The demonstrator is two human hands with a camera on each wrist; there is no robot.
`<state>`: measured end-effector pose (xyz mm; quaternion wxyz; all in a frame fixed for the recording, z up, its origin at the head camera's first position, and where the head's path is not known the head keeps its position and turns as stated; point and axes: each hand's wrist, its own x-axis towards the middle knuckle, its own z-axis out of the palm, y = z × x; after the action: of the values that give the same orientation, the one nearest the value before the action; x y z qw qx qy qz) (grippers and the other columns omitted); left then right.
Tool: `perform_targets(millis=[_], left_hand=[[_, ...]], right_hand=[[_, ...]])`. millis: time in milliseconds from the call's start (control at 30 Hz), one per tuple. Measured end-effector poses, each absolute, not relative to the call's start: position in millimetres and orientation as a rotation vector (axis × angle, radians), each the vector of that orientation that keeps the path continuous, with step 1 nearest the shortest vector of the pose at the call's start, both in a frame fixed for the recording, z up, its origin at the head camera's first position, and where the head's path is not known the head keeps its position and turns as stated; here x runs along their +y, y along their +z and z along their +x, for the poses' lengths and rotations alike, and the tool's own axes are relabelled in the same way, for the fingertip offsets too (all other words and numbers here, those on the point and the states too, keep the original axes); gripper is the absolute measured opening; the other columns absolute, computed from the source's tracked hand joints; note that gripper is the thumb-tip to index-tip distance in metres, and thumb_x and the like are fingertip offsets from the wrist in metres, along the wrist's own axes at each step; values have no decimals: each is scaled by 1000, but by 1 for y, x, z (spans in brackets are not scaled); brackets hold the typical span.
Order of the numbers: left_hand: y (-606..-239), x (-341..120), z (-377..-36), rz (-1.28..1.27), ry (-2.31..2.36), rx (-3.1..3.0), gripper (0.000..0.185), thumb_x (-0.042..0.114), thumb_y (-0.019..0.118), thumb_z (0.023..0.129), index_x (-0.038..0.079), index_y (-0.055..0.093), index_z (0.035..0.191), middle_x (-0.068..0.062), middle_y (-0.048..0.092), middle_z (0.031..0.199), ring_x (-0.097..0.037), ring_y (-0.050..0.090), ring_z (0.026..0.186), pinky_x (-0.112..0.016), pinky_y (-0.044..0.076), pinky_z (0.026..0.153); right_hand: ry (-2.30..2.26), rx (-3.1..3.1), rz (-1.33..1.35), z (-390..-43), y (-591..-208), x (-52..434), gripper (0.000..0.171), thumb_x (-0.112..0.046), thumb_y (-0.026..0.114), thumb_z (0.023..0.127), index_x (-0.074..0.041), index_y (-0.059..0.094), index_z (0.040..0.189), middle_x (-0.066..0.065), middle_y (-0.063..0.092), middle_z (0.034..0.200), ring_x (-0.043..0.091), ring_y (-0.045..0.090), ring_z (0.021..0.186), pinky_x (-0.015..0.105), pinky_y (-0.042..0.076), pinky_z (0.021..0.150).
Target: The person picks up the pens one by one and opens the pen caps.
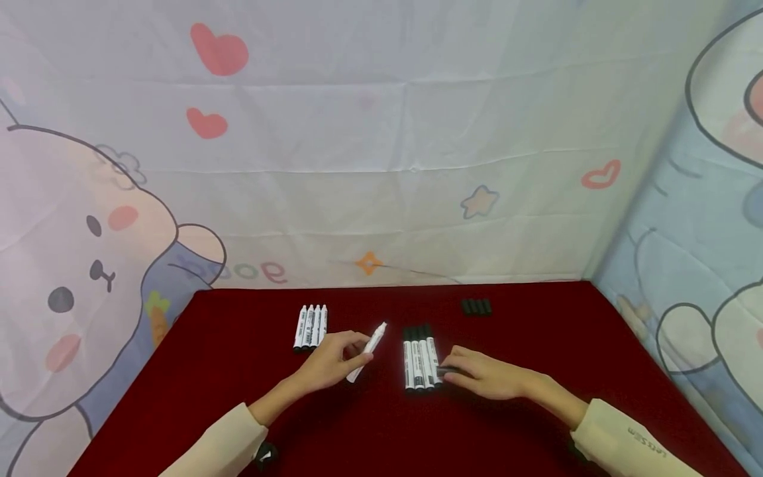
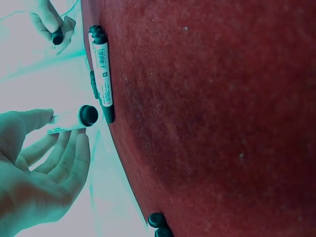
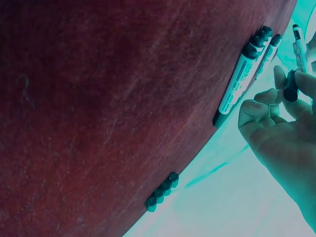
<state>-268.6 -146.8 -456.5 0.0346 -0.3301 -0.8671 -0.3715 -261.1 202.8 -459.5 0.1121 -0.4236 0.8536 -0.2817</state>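
My left hand (image 1: 335, 360) pinches an uncapped white marker (image 1: 367, 351) between thumb and fingers, its pale tip pointing up and away. The black end of that marker faces the camera in the left wrist view. Opposite it, my right hand (image 1: 485, 372) pinches a black marker cap (image 3: 291, 86) between thumb and fingertips. Between the hands lies a row of several capped white markers (image 1: 419, 358), side by side with black caps at the far end. Beyond my left hand, a row of uncapped markers (image 1: 310, 326) lies with pale tips pointing away.
Several loose black caps (image 1: 476, 307) lie in a row at the back right of the red cloth-covered table (image 1: 536, 331). A printed curtain (image 1: 381, 199) hangs behind the table's far edge. Near my left sleeve is a small black object (image 1: 265, 454).
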Motion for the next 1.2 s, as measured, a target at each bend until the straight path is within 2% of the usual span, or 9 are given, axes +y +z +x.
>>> perform_targets(millis=[167, 400, 800, 1200], left_hand=[[-456, -152, -268, -905, -1189, -2706, 29, 15, 72, 96, -3, 70, 119, -8, 73, 89, -2, 61, 69, -19, 53, 62], [-457, -159, -268, -722, -1406, -2772, 41, 20, 74, 95, -6, 65, 124, -15, 70, 93, -7, 62, 61, -27, 57, 49], [-454, -176, -269, -496, -1500, -2798, 45, 22, 76, 93, -7, 62, 126, -20, 70, 100, -15, 67, 67, -39, 61, 51], [-457, -191, -267, -366, -1545, -2791, 49, 25, 77, 93, -6, 59, 127, -18, 69, 99, -17, 69, 68, -38, 61, 52]], right_hand=[[-835, 2500, -1241, -259, -460, 201, 32, -30, 44, 111, -10, 63, 127, -6, 57, 113, 2, 52, 102, 25, 50, 90], [-813, 2461, -1262, -261, -461, 204, 34, -32, 53, 107, -8, 62, 129, -1, 60, 117, 10, 57, 108, 30, 53, 96], [-791, 2468, -1268, -268, -463, 204, 34, -31, 58, 105, -7, 64, 127, 4, 66, 120, 15, 62, 111, 30, 55, 95], [-789, 2460, -1238, -267, -466, 208, 36, -35, 57, 104, -8, 65, 127, 2, 67, 121, 16, 64, 115, 31, 56, 97]])
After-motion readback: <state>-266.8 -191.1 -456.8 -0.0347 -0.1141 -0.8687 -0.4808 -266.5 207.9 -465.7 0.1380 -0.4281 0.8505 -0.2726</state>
